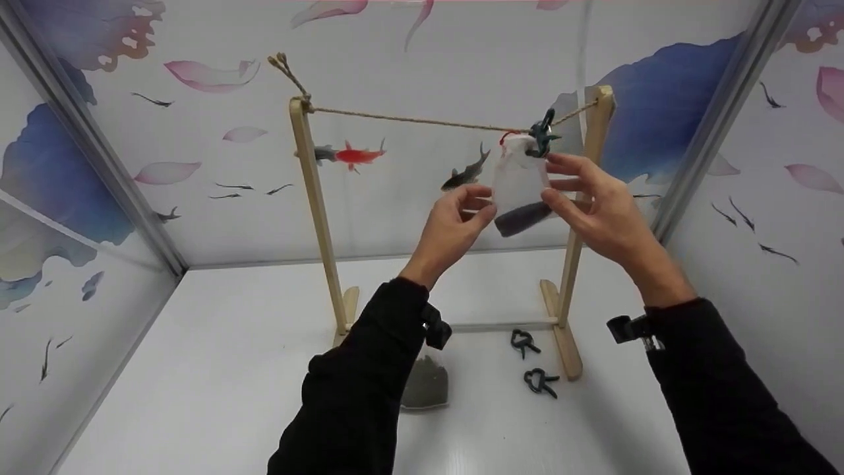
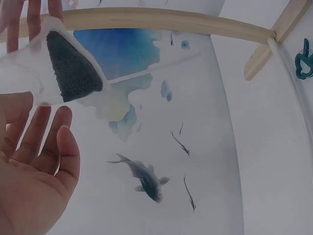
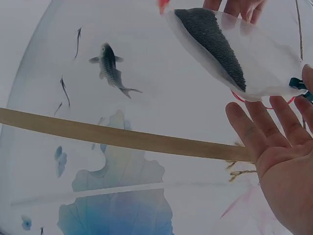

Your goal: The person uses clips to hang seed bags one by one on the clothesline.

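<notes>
A sheer white pouch [image 1: 517, 181] with a dark grainy filling sagging at its bottom hangs from the rope [image 1: 422, 121]. One dark green clip [image 1: 542, 135] grips its top corner at the rope, and a red cord shows at its neck. My left hand [image 1: 452, 221] is at the pouch's left side, thumb and fingertips right at the edge. On the opposite side, my right hand [image 1: 597, 208] touches the edge, thumb low and fingers just below the clip. Loosely extended fingers [image 3: 279, 117] reach the pouch edge in the right wrist view.
A wooden frame [image 1: 315, 218] carries the rope between two posts. Two more green clips [image 1: 523, 343] lie on the white table near the right foot. Another pouch [image 1: 425, 386] with dark filling stands partly behind my left sleeve. Printed walls enclose the table.
</notes>
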A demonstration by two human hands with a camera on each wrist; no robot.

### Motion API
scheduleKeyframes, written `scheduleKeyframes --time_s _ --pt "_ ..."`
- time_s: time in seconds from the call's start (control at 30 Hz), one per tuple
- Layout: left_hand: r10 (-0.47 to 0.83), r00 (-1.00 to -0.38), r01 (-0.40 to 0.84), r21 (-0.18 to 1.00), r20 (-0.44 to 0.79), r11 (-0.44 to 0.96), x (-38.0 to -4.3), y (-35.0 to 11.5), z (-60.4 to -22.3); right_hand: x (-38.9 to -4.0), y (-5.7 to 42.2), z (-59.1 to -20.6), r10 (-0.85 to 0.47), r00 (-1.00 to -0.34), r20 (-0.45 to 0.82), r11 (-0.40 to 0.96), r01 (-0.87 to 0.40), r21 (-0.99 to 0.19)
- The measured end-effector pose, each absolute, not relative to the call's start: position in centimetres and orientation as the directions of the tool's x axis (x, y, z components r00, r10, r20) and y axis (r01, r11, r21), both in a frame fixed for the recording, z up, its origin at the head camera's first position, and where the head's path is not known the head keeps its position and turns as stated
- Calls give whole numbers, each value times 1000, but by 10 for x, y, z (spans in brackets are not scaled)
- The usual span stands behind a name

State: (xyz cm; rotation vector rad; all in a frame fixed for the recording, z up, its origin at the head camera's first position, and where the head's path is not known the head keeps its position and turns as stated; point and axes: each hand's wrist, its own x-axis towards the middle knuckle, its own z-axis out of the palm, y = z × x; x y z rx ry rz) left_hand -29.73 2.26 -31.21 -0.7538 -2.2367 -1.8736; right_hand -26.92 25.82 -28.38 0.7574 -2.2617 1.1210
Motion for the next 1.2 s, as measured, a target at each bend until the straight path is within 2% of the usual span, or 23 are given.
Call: scheduleKeyframes --time_s 0.43,0.63,0.77,0.97,1.07,1.2 --pt "340 -871 414 902 355 121 -284 7 -367 -255 268 -342 -203 -786 584 509 -594 -623" --pt "339 -870 411 907 359 94 -266 -9 -402 -240 273 -380 -239 -808 538 534 -572 -622" --pt "339 -861 432 897 379 92 -251 -21 -426 -227 275 -410 -288 -866 409 626 -494 -604" --pt "305 -876 423 899 374 114 -232 -30 -463 -211 272 -448 -299 -950 88 728 -287 -622" --pt "292 -881 425 893 371 148 -227 -28 -480 -207 271 -465 -289 -956 -40 756 -203 -622" --pt "317 -873 444 874 371 197 -221 -21 -494 -203 273 -483 -293 -951 -102 794 -182 -581"
